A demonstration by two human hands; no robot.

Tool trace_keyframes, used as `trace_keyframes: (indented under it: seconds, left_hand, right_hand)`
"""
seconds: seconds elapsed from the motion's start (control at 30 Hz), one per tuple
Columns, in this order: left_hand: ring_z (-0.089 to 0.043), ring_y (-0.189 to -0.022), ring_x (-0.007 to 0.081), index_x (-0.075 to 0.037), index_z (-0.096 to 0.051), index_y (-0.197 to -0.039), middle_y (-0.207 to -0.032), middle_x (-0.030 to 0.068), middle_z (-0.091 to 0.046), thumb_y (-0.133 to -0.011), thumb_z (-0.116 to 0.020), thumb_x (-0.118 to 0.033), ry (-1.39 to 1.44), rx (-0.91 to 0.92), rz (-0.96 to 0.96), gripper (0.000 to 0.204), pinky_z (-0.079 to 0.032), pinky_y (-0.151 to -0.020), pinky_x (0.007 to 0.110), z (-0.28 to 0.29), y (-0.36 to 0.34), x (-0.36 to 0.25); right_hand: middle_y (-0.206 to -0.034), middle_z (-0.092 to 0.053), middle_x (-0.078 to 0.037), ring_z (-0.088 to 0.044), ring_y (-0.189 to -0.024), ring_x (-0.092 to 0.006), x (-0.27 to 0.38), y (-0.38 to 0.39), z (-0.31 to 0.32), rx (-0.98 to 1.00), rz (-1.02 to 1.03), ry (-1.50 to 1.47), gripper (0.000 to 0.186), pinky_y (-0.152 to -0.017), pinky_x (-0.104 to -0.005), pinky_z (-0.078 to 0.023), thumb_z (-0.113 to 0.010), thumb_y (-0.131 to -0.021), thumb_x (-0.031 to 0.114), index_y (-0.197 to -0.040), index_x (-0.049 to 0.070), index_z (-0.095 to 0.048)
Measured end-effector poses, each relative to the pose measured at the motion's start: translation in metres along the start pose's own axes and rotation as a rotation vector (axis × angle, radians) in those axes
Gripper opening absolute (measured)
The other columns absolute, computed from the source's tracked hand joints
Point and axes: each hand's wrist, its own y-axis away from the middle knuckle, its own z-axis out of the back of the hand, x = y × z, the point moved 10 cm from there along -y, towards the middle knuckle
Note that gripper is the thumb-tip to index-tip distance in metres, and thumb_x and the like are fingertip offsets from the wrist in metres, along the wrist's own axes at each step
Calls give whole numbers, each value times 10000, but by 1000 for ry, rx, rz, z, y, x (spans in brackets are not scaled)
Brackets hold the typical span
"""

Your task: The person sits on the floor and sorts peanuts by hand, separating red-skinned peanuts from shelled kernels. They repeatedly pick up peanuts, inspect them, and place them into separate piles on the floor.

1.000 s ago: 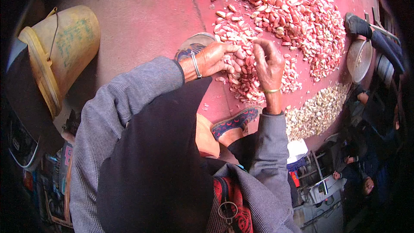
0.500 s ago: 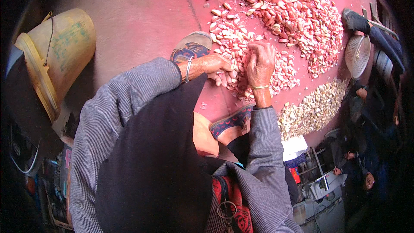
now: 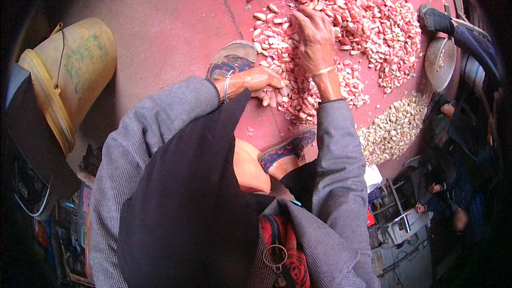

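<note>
1. Right hand (image 3: 316,40) lay palm-down, fingers spread, on the pink seed heap (image 3: 341,21), gripping nothing visible.
2. Left hand (image 3: 260,81) was loosely curled at the heap's near edge; contents hidden.
3. Likely mid-sorting; next move needs a pinch on single seeds.
4. Paler pile (image 3: 394,125) sat apart on the red floor (image 3: 170,10).

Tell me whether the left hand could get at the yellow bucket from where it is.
Probably yes: the left hand rests at the seed pile, and bare red floor lies between it and the yellow bucket.

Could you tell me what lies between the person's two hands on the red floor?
In the head view, pale pink kernels lie between the left hand and right hand.
</note>
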Motion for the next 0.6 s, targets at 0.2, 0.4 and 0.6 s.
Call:
trace_keyframes:
  seconds: [0.2, 0.4, 0.6]
  left_hand:
    - [-706, -622, 240, 110, -637, -996, -893, 220, -714, -1013, -536, -156, 17, -3, -2, 285, -591, -501, 293, -3, 1, -1]
    - [-709, -632, 245, 104, -635, -1011, -897, 224, -712, -1017, -543, -178, -34, -18, -6, 297, -591, -510, 291, 1, 1, -1]
    - [-718, -654, 250, 104, -622, -1039, -913, 234, -712, -1028, -521, -178, -41, -29, -20, 300, -593, -513, 296, 2, 2, -2]
  right_hand:
    - [-1020, -682, -92, -610, -1017, -298, -46, 77, 39, -104, -249, -24, 223, -902, -430, -461, -611, -801, -54, -968, 66, -697]
    - [-915, -674, -127, -649, -871, -310, -44, 85, 36, -184, -357, -201, 198, -812, -410, -516, -572, -817, -69, -950, 27, -683]
    - [-971, -688, -98, -674, -901, -229, -47, 64, 21, -198, -369, -153, 160, -800, -330, -542, -654, -876, 5, -1027, 37, -699]
